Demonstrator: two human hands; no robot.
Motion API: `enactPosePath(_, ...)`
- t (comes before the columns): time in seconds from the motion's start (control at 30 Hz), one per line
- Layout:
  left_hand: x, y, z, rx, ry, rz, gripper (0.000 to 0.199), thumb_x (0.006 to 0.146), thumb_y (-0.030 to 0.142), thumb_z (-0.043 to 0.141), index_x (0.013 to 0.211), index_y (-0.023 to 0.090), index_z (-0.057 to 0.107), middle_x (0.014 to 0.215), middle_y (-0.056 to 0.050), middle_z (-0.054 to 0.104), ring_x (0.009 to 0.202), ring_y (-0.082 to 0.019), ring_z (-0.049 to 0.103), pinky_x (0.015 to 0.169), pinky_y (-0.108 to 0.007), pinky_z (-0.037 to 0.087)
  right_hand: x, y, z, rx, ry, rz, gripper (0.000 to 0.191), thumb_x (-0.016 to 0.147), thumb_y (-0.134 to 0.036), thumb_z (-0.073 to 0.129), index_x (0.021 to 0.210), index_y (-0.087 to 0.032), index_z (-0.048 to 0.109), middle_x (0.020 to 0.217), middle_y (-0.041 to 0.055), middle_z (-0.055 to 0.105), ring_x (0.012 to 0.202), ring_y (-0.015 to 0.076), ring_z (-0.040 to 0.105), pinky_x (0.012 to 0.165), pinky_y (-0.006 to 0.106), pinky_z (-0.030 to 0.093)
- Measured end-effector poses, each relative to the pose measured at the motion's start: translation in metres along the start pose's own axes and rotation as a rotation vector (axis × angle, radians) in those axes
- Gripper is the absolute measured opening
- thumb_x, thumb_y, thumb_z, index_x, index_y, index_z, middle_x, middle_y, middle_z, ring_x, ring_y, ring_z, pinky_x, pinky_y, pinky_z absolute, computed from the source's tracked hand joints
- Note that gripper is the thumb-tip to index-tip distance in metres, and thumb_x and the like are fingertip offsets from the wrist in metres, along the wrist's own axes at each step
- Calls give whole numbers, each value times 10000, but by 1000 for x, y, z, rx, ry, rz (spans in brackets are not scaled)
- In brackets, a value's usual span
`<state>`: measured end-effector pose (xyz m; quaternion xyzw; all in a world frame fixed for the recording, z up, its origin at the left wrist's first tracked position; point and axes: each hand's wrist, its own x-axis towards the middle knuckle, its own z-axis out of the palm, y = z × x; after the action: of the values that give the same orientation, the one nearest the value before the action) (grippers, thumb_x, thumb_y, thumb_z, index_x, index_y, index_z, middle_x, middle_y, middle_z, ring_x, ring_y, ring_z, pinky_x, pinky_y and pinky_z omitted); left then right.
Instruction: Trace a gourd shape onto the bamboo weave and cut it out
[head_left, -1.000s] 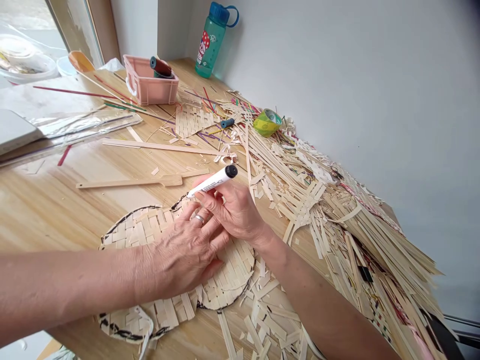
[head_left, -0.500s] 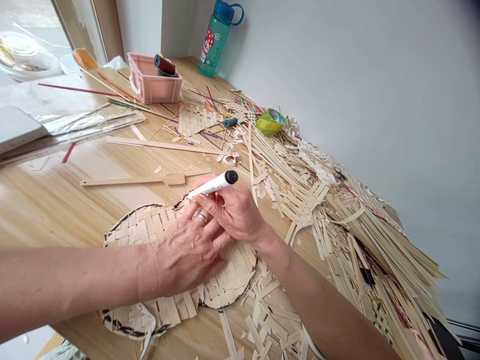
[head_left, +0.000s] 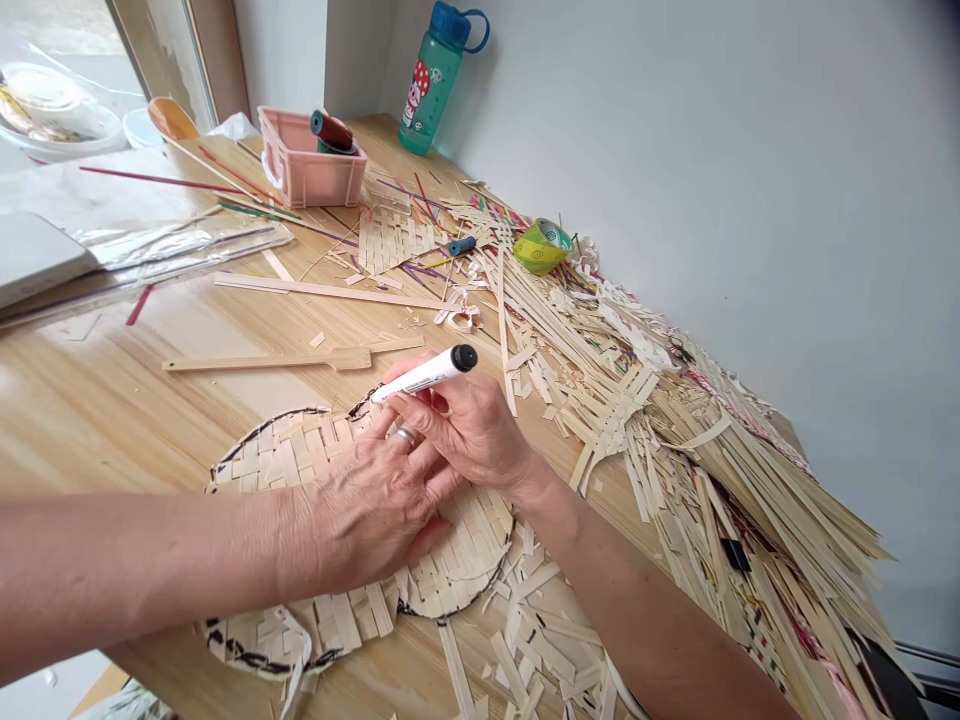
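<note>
The left hand (head_left: 367, 510) is covering the middle of the woven mat (head_left: 465, 565). The right hand (head_left: 472, 435) is hiding part of the marker (head_left: 427, 375), whose tip is too small to inspect. The strip pile (head_left: 750, 520) is running off the lower right edge. The bowl (head_left: 60, 130) is blurring at the left edge. A black item (head_left: 736, 555) is remaining unidentifiable among strips.

We log the left arm (head_left: 127, 570) reaching in level from the frame's left edge, left hand (head_left: 367, 510) lying palm down, left fingers (head_left: 424, 480) spread. The right arm (head_left: 660, 620) comes up from the lower right, right wrist (head_left: 544, 485) slightly bent. Right hand (head_left: 472, 430) sits close against the left, right fingers (head_left: 420, 402) curled in a pinch.
</note>
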<state>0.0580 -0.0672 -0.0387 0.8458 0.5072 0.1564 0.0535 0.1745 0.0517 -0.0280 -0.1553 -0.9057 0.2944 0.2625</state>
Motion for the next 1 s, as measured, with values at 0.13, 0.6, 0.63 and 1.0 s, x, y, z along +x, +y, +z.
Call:
enactPosePath(0.13, 0, -2, 6, 14, 13, 19, 412, 986, 414, 538, 1311, 185, 646, 1272, -155, 666, 1242, -373, 561, 1105, -596, 348, 0, -1, 0, 11, -5, -9, 206, 1037, -360, 570, 1028, -206, 706, 872, 28, 680, 690, 139, 569, 673, 275, 482)
enactPosePath(0.6, -1, -1, 4, 24, 12, 23, 346, 996, 393, 525, 1230, 183, 672, 1244, -150, 669, 1192, -354, 577, 1047, -549, 404, 0, -2, 1, 61, -31, -11, 222, 1036, -374, 576, 1056, -203, 716, 812, 23, 667, 680, 144, 559, 647, 279, 493)
enactPosePath(0.63, -1, 0, 3, 27, 11, 20, 337, 1000, 389, 518, 1215, 183, 675, 1235, -148, 676, 1186, -352, 585, 1039, -547, 416, 1, -2, 1, 65, -33, -13, 217, 1036, -370, 578, 1057, -204, 716, 805, 21, 662, 681, 144, 559, 647, 279, 493)
enactPosePath(1.0, 2, 4, -8, 22, -57, -23, 308, 1012, 345, 501, 1163, 166, 701, 1198, -164, 713, 1142, -360, 628, 972, -548, 486, 2, -4, 1, 105, -45, -20, 205, 1029, -357, 595, 1058, -194, 716, 847, 20, 674, 673, 132, 545, 661, 275, 488)
